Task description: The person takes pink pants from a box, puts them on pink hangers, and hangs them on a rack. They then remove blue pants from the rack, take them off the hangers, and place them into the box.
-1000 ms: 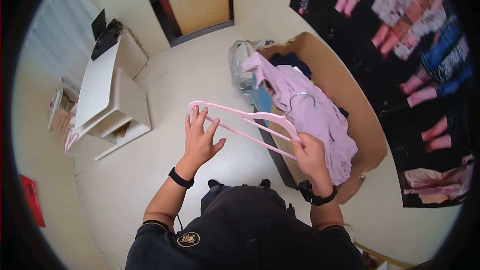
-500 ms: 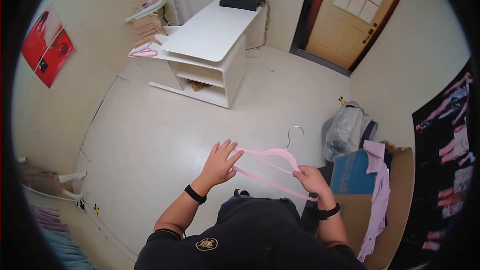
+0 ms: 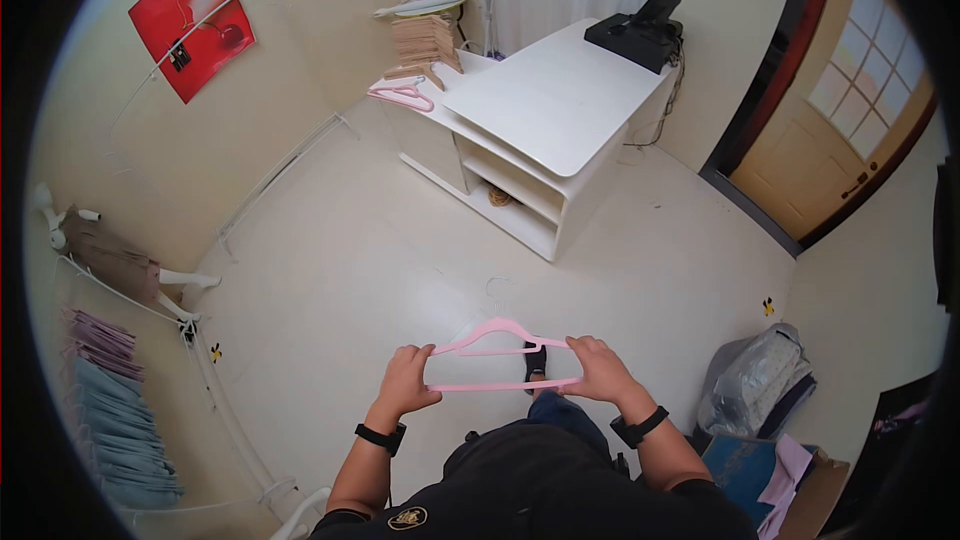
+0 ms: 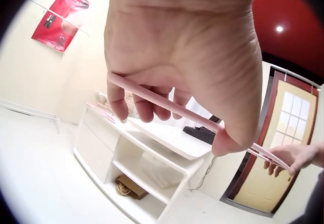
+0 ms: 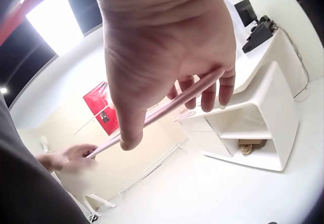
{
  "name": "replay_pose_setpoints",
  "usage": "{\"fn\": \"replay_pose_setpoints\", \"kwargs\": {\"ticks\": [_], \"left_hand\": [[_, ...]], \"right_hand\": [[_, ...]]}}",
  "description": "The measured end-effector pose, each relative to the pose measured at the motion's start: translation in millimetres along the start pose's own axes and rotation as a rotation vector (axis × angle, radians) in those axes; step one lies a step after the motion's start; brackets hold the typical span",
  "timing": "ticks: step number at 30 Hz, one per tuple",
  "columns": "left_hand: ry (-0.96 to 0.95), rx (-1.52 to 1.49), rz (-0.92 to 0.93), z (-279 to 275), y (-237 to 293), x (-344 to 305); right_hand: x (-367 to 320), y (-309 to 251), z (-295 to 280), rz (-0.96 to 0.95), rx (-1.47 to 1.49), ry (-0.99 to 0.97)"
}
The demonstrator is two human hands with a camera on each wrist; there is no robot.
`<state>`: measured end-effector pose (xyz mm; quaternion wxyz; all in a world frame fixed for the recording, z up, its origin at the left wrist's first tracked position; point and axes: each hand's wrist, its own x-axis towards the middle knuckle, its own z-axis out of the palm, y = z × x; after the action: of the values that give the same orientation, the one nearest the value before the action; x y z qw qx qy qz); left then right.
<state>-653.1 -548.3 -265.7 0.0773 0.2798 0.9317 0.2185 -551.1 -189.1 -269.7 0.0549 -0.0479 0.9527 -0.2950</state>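
Note:
A pink clothes hanger (image 3: pixel 500 327) is held level in front of the body, its metal hook pointing away over the floor. My left hand (image 3: pixel 405 381) grips its left end, and my right hand (image 3: pixel 602 372) grips the right end. The left wrist view shows the hanger (image 4: pixel 164 102) crossing under the palm, between thumb and fingers. A similar hold appears in the right wrist view, where the hanger (image 5: pixel 177 100) runs between the thumb and the other fingers. No garment hangs on it.
Ahead stands a white counter (image 3: pixel 540 100) bearing wooden hangers (image 3: pixel 425 42), pink hangers (image 3: pixel 402 95) and a black machine (image 3: pixel 640 32). A cardboard box (image 3: pixel 815 490) with a pink garment (image 3: pixel 785 480) is at lower right, near a plastic-wrapped bundle (image 3: pixel 750 380). Folded clothes (image 3: pixel 125 430) hang at left.
The view has turned left, away from the box toward the counter. The hanger swung from slanted to level. My left hand, with fingers spread at its end earlier, now grips it.

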Motion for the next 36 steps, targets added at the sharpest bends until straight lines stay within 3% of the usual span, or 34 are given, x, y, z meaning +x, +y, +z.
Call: {"fn": "replay_pose_setpoints", "kwargs": {"ticks": [4,8,10,12,13,15,16,18,19,21,25,28,32,34,36], "left_hand": [[0.032,0.028,-0.056,-26.7,-0.2,59.5],[0.04,0.071,-0.089,-47.9,2.0,127.8],[0.068,0.061,-0.105,-54.9,-5.4,153.3],[0.22,0.009,-0.111,-55.5,-16.7,172.0],[0.225,-0.005,-0.14,-55.0,-20.1,180.6],[0.273,-0.287,-0.289,-59.3,-32.5,198.3],[0.291,-0.291,-0.304,-54.8,-43.7,207.7],[0.388,-0.859,-0.336,-40.4,-63.9,229.2],[0.402,-0.865,-0.34,-42.7,-67.6,240.6],[0.301,-1.198,-0.177,-47.9,-77.4,269.5],[0.194,-1.247,-0.034,-62.7,-113.7,313.0],[0.147,-1.155,0.079,-82.3,-149.7,337.0],[0.028,-1.124,0.005,-112.1,-210.4,354.0],[0.04,-1.186,0.0,-127.3,-235.3,362.1],[-0.013,-1.049,-0.075,-145.9,-255.5,369.3]], "right_hand": [[75.2,25.1,-18.4,-0.038,0.011,-0.008],[141.8,51.9,-53.2,0.039,0.071,-0.056],[173.1,61.6,-72.9,-0.055,0.121,0.043],[207.8,69.6,-94.6,0.026,0.328,0.211],[224.5,77.8,-101.2,0.017,0.319,0.181],[265.5,93.3,-110.1,-0.083,0.84,0.463],[286.7,90.1,-112.6,-0.099,0.837,0.446],[325.3,78.3,-112.6,-0.207,0.88,0.29],[345.8,62.6,-106.8,-0.22,0.843,0.155],[381.1,19.2,-94.3,-0.268,0.705,-0.065],[451.5,-74.9,-61.1,-0.421,0.526,-0.225],[505.1,-119.6,-32.7,-0.453,0.639,-0.335],[561.9,-160.7,-23.6,-0.458,0.45,-0.362],[590.4,-170.1,-12.3,-0.562,0.315,-0.217],[611.7,-178.9,-10.6,-0.456,0.375,-0.223]]}}
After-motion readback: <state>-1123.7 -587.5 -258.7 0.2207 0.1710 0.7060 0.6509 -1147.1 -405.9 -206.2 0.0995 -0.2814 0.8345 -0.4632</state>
